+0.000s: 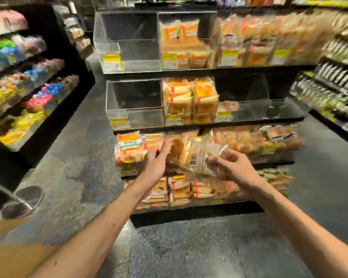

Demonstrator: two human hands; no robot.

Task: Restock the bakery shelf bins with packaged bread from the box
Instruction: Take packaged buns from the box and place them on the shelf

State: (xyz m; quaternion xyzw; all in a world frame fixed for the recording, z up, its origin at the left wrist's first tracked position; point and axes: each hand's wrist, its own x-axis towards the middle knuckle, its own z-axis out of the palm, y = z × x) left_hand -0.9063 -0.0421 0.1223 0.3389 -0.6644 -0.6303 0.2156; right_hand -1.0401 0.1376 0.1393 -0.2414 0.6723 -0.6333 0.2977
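Observation:
A clear-wrapped bread package (197, 155) with a barcode label hangs in front of the third shelf tier. My right hand (232, 165) grips its right end with curled fingers. My left hand (159, 157) touches its left end with straight fingers. Above stand clear plastic bins: an empty one (129, 39) at top left, an empty one (135, 101) below it, and a nearly empty one (255, 105) at middle right holding a single bun. The bin between them (190, 101) is full of orange-labelled bread. The cardboard box (6, 249) shows at lower left.
Snack shelves (24, 81) line the aisle on the left, and another product rack (338, 77) stands on the right. A metal pole and round base (22, 201) sit on the dark floor at lower left. The lowest tiers (181, 191) are packed with bread.

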